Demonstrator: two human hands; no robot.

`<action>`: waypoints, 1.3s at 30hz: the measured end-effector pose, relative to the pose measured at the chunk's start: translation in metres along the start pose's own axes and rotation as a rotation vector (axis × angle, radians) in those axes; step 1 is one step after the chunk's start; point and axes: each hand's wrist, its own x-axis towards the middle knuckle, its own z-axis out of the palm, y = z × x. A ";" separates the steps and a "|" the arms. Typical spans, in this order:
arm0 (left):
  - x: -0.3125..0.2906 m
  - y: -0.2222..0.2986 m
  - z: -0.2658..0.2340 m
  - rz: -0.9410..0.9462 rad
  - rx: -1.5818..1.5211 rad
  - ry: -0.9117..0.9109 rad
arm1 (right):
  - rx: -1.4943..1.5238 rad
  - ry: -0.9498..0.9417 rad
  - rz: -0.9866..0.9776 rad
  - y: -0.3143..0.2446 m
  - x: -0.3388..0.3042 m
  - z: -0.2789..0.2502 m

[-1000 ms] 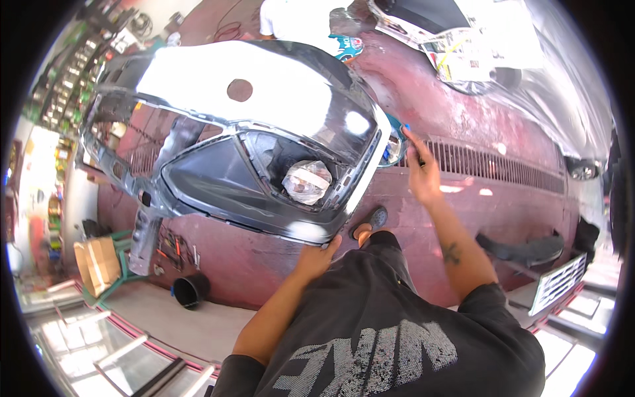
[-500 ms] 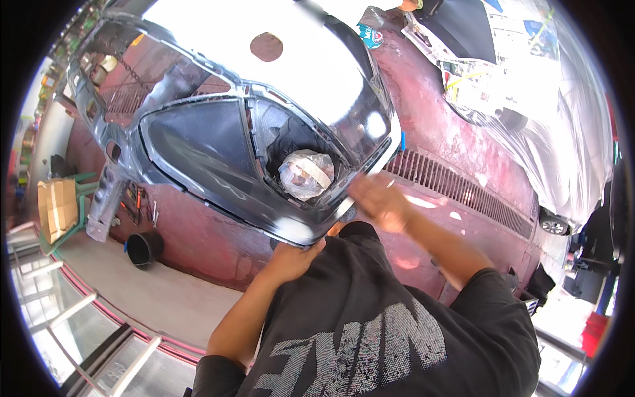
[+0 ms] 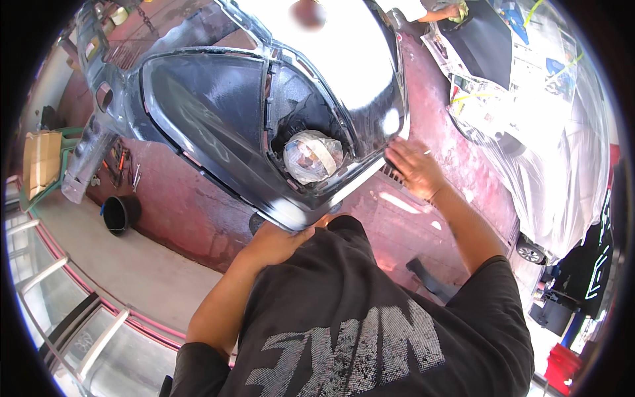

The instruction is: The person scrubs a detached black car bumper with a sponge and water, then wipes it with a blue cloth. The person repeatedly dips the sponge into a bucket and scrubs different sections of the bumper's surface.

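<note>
A sheet-covered car [image 3: 529, 172] stands to the right of the large dark bumper [image 3: 215, 99], which spans the space before the person, a plastic-wrapped bundle [image 3: 313, 157] sitting in its recess. The right hand [image 3: 415, 169], slightly blurred, has extended fingers at the bumper's right edge; the left hand [image 3: 281, 243] meets the near corner, its fingers too hidden to tell whether they grip.
</note>
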 end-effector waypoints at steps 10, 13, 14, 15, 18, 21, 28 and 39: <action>0.007 -0.011 0.000 0.030 -0.027 0.030 | 0.655 0.617 1.285 -0.025 -0.066 0.017; 0.008 -0.020 0.006 -0.006 -0.007 0.052 | 0.949 0.711 1.427 -0.036 -0.088 0.026; 0.010 -0.023 0.006 -0.011 -0.027 0.035 | 1.163 0.586 1.473 -0.037 -0.092 0.019; 0.012 -0.026 0.005 -0.016 -0.047 0.018 | 1.331 0.506 1.419 -0.036 -0.091 0.016; 0.013 -0.028 0.006 -0.017 -0.079 0.011 | 1.711 0.315 1.350 -0.043 -0.083 0.004; 0.012 -0.015 -0.002 -0.025 -0.088 -0.016 | 1.749 0.362 1.220 -0.054 -0.057 -0.012; 0.012 -0.011 -0.003 -0.020 -0.068 -0.070 | 0.238 0.421 0.505 -0.050 -0.005 -0.014; 0.009 0.016 -0.009 -0.161 -0.044 -0.131 | 0.103 0.426 0.228 -0.068 0.008 0.030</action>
